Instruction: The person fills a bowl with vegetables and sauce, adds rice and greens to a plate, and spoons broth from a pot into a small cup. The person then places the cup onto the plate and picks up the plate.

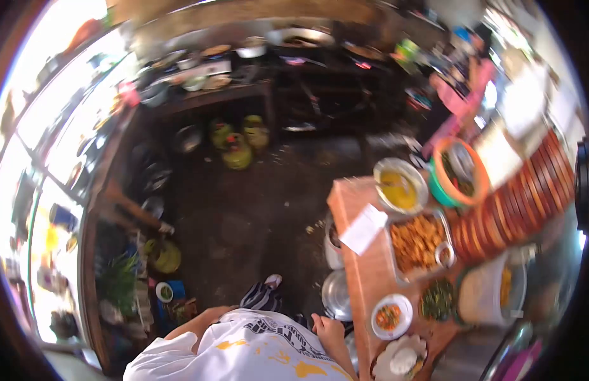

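Right hand [328,330] lower centre, at edge of long orange-brown wooden counter [365,279], just beside round shiny metal lid [337,295]; grip unreadable (blur). Left hand hidden. Risk: careless reach could tip small white plate of red-orange food [391,315] near edge.

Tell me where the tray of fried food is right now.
Head view, right side: the tray of fried food sits on the wooden counter, between the bowl of yellow sauce farther away and the small plate nearer the person.
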Tool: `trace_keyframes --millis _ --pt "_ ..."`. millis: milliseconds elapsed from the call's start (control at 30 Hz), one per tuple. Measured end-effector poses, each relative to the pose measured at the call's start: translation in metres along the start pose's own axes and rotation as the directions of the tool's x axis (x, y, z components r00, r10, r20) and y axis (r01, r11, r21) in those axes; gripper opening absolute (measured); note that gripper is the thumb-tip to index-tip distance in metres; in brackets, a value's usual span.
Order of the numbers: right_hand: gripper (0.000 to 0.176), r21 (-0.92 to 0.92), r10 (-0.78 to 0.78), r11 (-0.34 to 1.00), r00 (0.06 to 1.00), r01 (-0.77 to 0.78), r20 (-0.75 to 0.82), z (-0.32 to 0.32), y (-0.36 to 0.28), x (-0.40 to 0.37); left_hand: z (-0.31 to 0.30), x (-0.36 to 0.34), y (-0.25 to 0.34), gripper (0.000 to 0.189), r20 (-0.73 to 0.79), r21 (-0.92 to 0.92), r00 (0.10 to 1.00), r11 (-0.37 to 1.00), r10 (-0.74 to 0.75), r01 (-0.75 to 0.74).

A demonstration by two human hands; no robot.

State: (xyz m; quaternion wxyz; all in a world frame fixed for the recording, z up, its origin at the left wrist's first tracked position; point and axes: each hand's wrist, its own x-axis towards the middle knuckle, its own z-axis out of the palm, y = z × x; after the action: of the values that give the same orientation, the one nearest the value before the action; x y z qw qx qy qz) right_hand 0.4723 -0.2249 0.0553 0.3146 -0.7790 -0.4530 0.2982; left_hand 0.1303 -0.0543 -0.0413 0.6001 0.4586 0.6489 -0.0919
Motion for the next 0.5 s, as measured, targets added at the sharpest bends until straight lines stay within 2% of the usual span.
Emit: trace_keyframes --millis 133,267,400,467,500 --pt "0.041 -0.057 -0.044 0.997 0.977 0.057 0.211 0.029 -0.066 0.048 -0.048 -0.012 -0.113 0.034 -0.098 -0.039 0.972 0.977 -0.213 0.210" --pt "0.041 -0.076 -0.293 0.945 0.928 0.318 0.231 0.080 -0.119 0.107 -0.084 0.003 -0.177 0.033 -0.123 -0.217 0.946 0.938 -0.301 0.270" --pt "0.035 -0.188 -0.343 0.883 0.865 0.430 0.365 0.144 -0.182 0.164 -0.128 0.030 -0.201 0.033 -0.148 -0.331 0.950 0.919 -0.274 0.213" --pt "0.029 -0.250 -0.349 0.827 0.809 0.503 0.473 0.184 -0.215 0.189 -0.155 0.048 -0.212 0.033 -0.191 -0.272 0.960 0.951 -0.206 0.150" --pt "0.029 -0.243 -0.356 0.809 0.775 0.535 0.523 0.205 -0.235 0.199 -0.172 0.056 -0.218 0.033 -0.219 -0.154 0.965 0.982 -0.145 0.113"
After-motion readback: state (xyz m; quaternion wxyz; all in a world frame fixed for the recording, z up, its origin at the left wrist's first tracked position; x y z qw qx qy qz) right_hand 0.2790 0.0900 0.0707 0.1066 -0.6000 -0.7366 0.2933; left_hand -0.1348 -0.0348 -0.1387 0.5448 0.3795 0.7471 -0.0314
